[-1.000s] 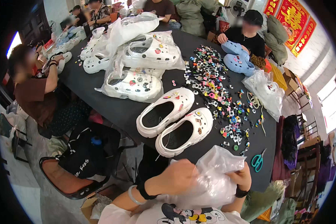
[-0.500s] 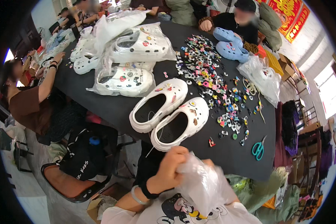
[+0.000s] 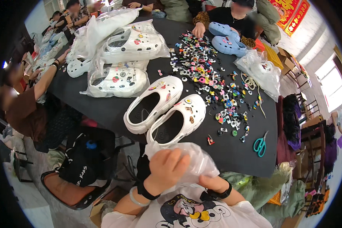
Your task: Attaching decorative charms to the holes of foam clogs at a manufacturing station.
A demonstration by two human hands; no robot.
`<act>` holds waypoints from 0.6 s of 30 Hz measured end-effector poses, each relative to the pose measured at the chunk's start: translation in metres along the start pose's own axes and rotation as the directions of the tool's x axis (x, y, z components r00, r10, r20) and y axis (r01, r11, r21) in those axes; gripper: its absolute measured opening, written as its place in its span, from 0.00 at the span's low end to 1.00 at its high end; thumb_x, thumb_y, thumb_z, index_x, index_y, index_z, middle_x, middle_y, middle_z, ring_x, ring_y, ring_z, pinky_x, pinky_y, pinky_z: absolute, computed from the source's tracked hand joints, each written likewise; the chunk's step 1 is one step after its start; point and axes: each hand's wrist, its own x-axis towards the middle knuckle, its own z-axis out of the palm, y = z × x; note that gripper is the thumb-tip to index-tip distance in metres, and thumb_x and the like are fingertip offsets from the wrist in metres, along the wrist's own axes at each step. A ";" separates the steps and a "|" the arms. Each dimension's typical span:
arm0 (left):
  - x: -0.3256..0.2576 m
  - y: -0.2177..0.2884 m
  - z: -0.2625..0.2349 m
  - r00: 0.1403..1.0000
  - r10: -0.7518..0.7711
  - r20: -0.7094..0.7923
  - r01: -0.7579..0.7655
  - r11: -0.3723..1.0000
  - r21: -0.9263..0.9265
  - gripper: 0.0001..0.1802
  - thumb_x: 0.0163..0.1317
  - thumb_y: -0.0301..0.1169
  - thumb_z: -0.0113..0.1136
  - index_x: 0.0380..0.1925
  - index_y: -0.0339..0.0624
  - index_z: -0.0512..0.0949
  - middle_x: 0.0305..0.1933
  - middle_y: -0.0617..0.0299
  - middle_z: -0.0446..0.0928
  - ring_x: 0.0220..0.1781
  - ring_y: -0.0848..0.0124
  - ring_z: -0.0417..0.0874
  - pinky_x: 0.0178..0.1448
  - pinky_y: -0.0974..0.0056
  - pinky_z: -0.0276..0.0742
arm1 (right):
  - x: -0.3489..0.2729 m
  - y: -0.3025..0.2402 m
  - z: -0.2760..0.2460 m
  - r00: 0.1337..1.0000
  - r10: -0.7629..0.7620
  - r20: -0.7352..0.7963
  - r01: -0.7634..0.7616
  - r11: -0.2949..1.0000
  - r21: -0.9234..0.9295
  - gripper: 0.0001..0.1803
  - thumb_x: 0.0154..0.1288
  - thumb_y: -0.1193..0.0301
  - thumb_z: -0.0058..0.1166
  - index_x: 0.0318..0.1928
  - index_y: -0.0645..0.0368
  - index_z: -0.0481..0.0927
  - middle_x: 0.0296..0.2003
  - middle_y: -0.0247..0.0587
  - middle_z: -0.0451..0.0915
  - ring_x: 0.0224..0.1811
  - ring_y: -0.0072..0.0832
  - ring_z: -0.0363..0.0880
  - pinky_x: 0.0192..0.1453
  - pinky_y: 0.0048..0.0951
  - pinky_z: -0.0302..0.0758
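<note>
A crumpled clear plastic bag (image 3: 201,161) is spread between my hands at the near table edge. My left hand (image 3: 169,171) is closed on its left part, fingers curled. At the bag's lower right, my right hand (image 3: 213,183) grips it with the thumb showing; its other fingers are hidden. Just beyond the bag, a pair of white clogs stands side by side, heels toward me. The left clog (image 3: 167,89) and the right clog (image 3: 193,114) carry small colourful charms. The bag's far edge reaches the right clog's heel.
Bagged white clogs (image 3: 119,81) are stacked at the left. Loose shoe charms (image 3: 205,72) form a long heap right of centre. Teal-handled scissors (image 3: 260,146) lie near the right edge. Blue clogs (image 3: 228,45) sit before a person across the table; another person (image 3: 26,114) works at the left.
The bag has moved up and left, now stretched wider by the clog heels. My right hand has come into clearer view. Across the table, the other person's hand has reached to the charm heap.
</note>
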 end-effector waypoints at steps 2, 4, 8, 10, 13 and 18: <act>0.002 0.013 0.000 0.997 -0.050 0.066 0.054 0.997 -0.064 0.17 0.51 0.26 0.62 0.44 0.42 0.80 0.45 0.52 0.74 0.39 0.57 0.79 0.40 0.56 0.77 | 0.008 0.003 0.000 0.996 0.078 -0.051 -0.073 0.993 0.097 0.33 0.74 0.67 0.53 0.74 0.56 0.56 0.68 0.38 0.67 0.71 0.30 0.64 0.73 0.37 0.63; 0.005 0.020 -0.005 0.987 -0.092 0.133 0.110 0.986 -0.129 0.17 0.55 0.26 0.60 0.47 0.40 0.79 0.51 0.48 0.75 0.45 0.54 0.80 0.46 0.55 0.80 | 0.015 0.007 -0.006 0.972 0.054 -0.228 0.003 0.970 0.244 0.33 0.71 0.66 0.57 0.71 0.57 0.60 0.67 0.43 0.68 0.68 0.35 0.69 0.68 0.41 0.71; 0.000 0.025 -0.021 0.919 -0.065 0.388 0.285 0.789 -0.544 0.25 0.64 0.27 0.59 0.61 0.32 0.69 0.70 0.39 0.65 0.58 0.45 0.78 0.69 0.50 0.69 | 0.029 0.001 -0.004 0.930 -0.121 -0.347 0.189 0.967 0.169 0.24 0.74 0.68 0.51 0.67 0.57 0.66 0.61 0.41 0.74 0.63 0.33 0.73 0.67 0.38 0.71; -0.016 0.014 -0.021 0.940 -0.103 0.324 0.292 0.737 -0.610 0.33 0.60 0.22 0.63 0.65 0.31 0.65 0.69 0.36 0.65 0.53 0.48 0.82 0.68 0.51 0.70 | 0.033 -0.006 0.007 0.926 -0.217 -0.310 0.184 0.974 -0.132 0.25 0.74 0.66 0.51 0.67 0.56 0.66 0.61 0.41 0.73 0.64 0.34 0.72 0.68 0.38 0.70; -0.014 0.016 -0.028 0.770 -0.518 0.372 0.616 0.453 -0.644 0.32 0.56 0.18 0.66 0.63 0.39 0.72 0.63 0.45 0.70 0.48 0.53 0.84 0.58 0.54 0.79 | 0.034 -0.003 0.008 0.905 -0.398 -0.152 0.198 0.708 -0.678 0.24 0.72 0.71 0.51 0.66 0.58 0.68 0.62 0.43 0.73 0.65 0.35 0.72 0.70 0.38 0.68; 0.002 -0.002 -0.044 0.938 -0.277 0.207 0.278 0.960 0.025 0.36 0.48 0.20 0.64 0.63 0.41 0.74 0.62 0.52 0.69 0.51 0.53 0.77 0.60 0.55 0.74 | 0.031 0.009 0.004 0.923 -0.372 -0.098 0.212 0.704 -0.678 0.22 0.69 0.75 0.51 0.63 0.60 0.74 0.60 0.46 0.76 0.64 0.38 0.74 0.67 0.38 0.69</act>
